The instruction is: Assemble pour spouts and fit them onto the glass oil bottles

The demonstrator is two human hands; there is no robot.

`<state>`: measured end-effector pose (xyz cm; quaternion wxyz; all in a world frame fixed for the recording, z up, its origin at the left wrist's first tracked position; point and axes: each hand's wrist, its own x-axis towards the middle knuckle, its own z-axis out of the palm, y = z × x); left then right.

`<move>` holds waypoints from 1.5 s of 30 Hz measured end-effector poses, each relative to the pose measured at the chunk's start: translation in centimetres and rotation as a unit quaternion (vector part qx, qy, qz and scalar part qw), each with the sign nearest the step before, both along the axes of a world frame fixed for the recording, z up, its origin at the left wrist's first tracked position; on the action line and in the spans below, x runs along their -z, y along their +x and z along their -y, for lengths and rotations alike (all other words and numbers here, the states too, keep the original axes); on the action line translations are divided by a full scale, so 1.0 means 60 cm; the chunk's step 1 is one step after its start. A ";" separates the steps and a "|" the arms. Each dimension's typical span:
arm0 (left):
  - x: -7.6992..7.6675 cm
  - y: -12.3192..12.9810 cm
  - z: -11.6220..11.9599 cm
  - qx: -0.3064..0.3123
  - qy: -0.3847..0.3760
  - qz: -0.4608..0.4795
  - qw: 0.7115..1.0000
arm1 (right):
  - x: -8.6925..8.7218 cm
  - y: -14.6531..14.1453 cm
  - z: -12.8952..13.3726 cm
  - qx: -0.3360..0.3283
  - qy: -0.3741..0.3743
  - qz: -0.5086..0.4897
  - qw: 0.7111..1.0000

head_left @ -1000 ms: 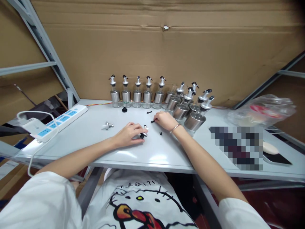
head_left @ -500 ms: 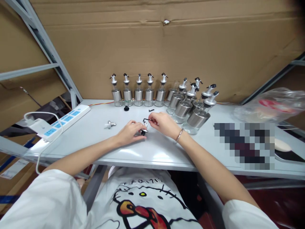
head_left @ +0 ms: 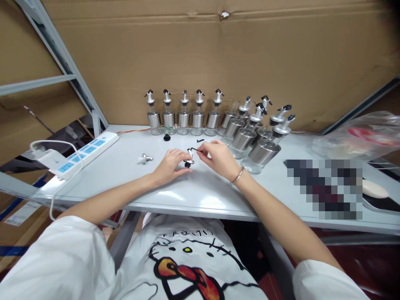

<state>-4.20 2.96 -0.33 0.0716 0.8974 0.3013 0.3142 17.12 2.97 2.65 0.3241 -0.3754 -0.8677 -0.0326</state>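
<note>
In the middle of the table, my left hand [head_left: 172, 163] is closed on a bottle pourer [head_left: 188, 160] with a silver spout and a black ribbed stopper. My right hand [head_left: 217, 157] pinches a thin black flap [head_left: 194, 149] at the tip of that spout. A second silver pourer piece [head_left: 146, 158] with a clear end lies left of my hands. Behind them are a black stopper [head_left: 166, 137] and another small black flap [head_left: 200, 141], both lying loose on the table.
Several glass bottles with steel sleeves [head_left: 197, 120] stand along the cardboard backing; more bottles [head_left: 261, 152] cluster to my right. A white power strip [head_left: 86, 154] lies at the left edge. A plastic bag [head_left: 359, 135] and a blurred-out patch are at the right.
The black flap in my right hand now sits lower against the spout tip. My left hand keeps its grip on the pourer. The view has tilted slightly.
</note>
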 end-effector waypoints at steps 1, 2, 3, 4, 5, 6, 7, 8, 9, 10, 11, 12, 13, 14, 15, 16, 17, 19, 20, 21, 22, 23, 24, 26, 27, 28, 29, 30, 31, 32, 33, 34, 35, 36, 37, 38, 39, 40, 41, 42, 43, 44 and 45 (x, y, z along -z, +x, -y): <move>0.000 0.000 0.000 0.010 0.002 0.000 1.000 | 0.001 0.000 0.000 0.004 0.009 -0.012 1.000; 0.000 0.000 0.000 0.017 0.006 0.000 1.000 | 0.002 -0.001 0.001 0.005 0.019 -0.023 1.000; 0.001 0.000 0.000 0.018 0.013 0.001 1.000 | 0.002 -0.002 0.002 0.001 0.028 -0.033 0.999; 0.002 0.000 0.000 0.016 0.021 0.005 1.000 | 0.003 -0.003 0.003 -0.004 0.035 -0.040 0.999; 0.002 0.000 0.000 0.014 0.030 0.011 0.999 | 0.003 -0.004 0.004 -0.007 0.039 -0.047 0.998; 0.002 0.000 0.000 0.012 0.036 0.016 0.999 | 0.003 -0.005 0.005 -0.005 0.042 -0.053 0.998; 0.002 0.000 0.000 0.013 0.039 0.018 0.999 | 0.003 -0.006 0.006 0.001 0.042 -0.059 0.997; 0.002 0.000 0.000 0.016 0.039 0.015 0.999 | 0.002 -0.006 0.007 0.010 0.042 -0.064 0.997; 0.001 0.000 0.001 0.020 0.037 0.007 0.999 | 0.002 -0.007 0.007 0.015 0.041 -0.066 0.997; 0.001 0.000 0.001 0.024 0.034 -0.003 0.999 | 0.002 -0.007 0.007 0.012 0.038 -0.065 0.997; 0.000 0.001 0.002 0.025 0.031 -0.013 0.999 | 0.002 -0.007 0.007 0.002 0.036 -0.060 0.998; 0.000 0.001 0.002 0.025 0.029 -0.021 0.999 | 0.002 -0.007 0.007 -0.011 0.034 -0.053 0.998; 0.000 0.001 0.002 0.022 0.028 -0.025 0.999 | 0.002 -0.007 0.007 -0.023 0.031 -0.046 0.998; 0.000 0.002 0.003 0.016 0.029 -0.025 0.999 | 0.002 -0.006 0.007 -0.032 0.029 -0.042 0.998; 0.001 0.002 0.003 0.009 0.030 -0.024 0.999 | 0.002 -0.006 0.007 -0.036 0.028 -0.041 0.998; 0.001 0.002 0.003 0.002 0.031 -0.020 0.999 | 0.002 -0.006 0.007 -0.037 0.027 -0.042 0.998; 0.003 0.001 0.002 -0.007 0.034 -0.016 0.999 | 0.002 -0.005 0.007 -0.038 0.025 -0.044 0.998; 0.005 0.001 0.002 -0.024 0.041 -0.002 0.999 | 0.002 -0.005 0.008 -0.041 0.018 -0.047 0.998; 0.006 0.001 0.002 -0.029 0.045 0.007 0.999 | 0.003 -0.005 0.008 -0.041 0.015 -0.051 0.998; 0.007 0.001 0.002 -0.032 0.048 0.015 0.998 | 0.003 -0.005 0.009 -0.041 0.011 -0.056 0.998; 0.007 0.001 0.002 -0.031 0.050 0.022 0.998 | 0.003 -0.006 0.009 -0.039 0.008 -0.062 0.997; 0.008 0.000 0.003 -0.026 0.051 0.026 0.998 | 0.003 -0.007 0.010 -0.036 0.004 -0.069 0.997; 0.008 0.000 0.003 -0.019 0.050 0.027 0.998 | 0.003 -0.008 0.011 -0.034 -0.003 -0.076 0.997; 0.009 0.000 0.003 -0.006 0.050 0.024 0.998 | 0.003 -0.010 0.013 -0.029 -0.021 -0.095 0.995; 0.009 -0.001 0.003 -0.003 0.050 0.021 0.999 | 0.003 -0.011 0.014 -0.029 -0.031 -0.106 0.993; 0.009 -0.001 0.003 -0.002 0.050 0.019 0.999 | 0.002 -0.012 0.015 -0.030 -0.041 -0.119 0.992; 0.010 -0.001 0.003 -0.002 0.051 0.018 0.999 | 0.001 -0.013 0.016 -0.032 -0.052 -0.132 0.989; 0.010 -0.002 0.003 -0.003 0.051 0.018 0.999 | 0.001 -0.013 0.017 -0.036 -0.063 -0.143 0.987; 0.010 -0.002 0.003 -0.003 0.053 0.019 0.998 | 0.000 -0.013 0.018 -0.037 -0.074 -0.153 0.985; 0.010 -0.002 0.002 -0.002 0.056 0.022 0.998 | 0.000 -0.013 0.018 -0.036 -0.084 -0.160 0.983; 0.010 -0.002 0.002 -0.001 0.060 0.026 0.998 | 0.000 -0.013 0.018 -0.033 -0.091 -0.166 0.981; 0.010 -0.002 0.002 0.002 0.065 0.032 0.997 | 0.000 -0.013 0.018 -0.030 -0.094 -0.170 0.981; 0.010 -0.002 0.001 0.004 0.070 0.037 0.997 | 0.001 -0.013 0.017 -0.027 -0.093 -0.172 0.980; 0.010 -0.002 0.001 0.006 0.073 0.041 0.996 | 0.002 -0.013 0.016 -0.024 -0.091 -0.172 0.981; 0.009 -0.002 0.001 0.007 0.073 0.044 0.996 | 0.003 -0.013 0.015 -0.023 -0.088 -0.172 0.981; 0.009 -0.002 0.000 0.008 0.070 0.045 0.996 | 0.005 -0.013 0.014 -0.023 -0.087 -0.172 0.981; 0.009 -0.002 0.000 0.012 0.064 0.047 0.997 | 0.006 -0.013 0.014 -0.024 -0.086 -0.173 0.981; 0.010 -0.002 0.000 0.018 0.055 0.051 0.997 | 0.007 -0.014 0.013 -0.025 -0.085 -0.174 0.981; 0.010 -0.002 0.000 0.026 0.045 0.057 0.997 | 0.008 -0.014 0.013 -0.025 -0.084 -0.175 0.981; 0.011 -0.002 0.001 0.035 0.037 0.063 0.997 | 0.009 -0.014 0.013 -0.025 -0.080 -0.175 0.981; 0.011 -0.002 0.001 0.042 0.030 0.071 0.996 | 0.010 -0.015 0.013 -0.023 -0.074 -0.174 0.982; 0.012 -0.002 0.001 0.048 0.027 0.079 0.995 | 0.010 -0.015 0.014 -0.022 -0.065 -0.172 0.983; 0.012 -0.003 0.001 0.050 0.025 0.086 0.995 | 0.010 -0.015 0.014 -0.021 -0.055 -0.168 0.984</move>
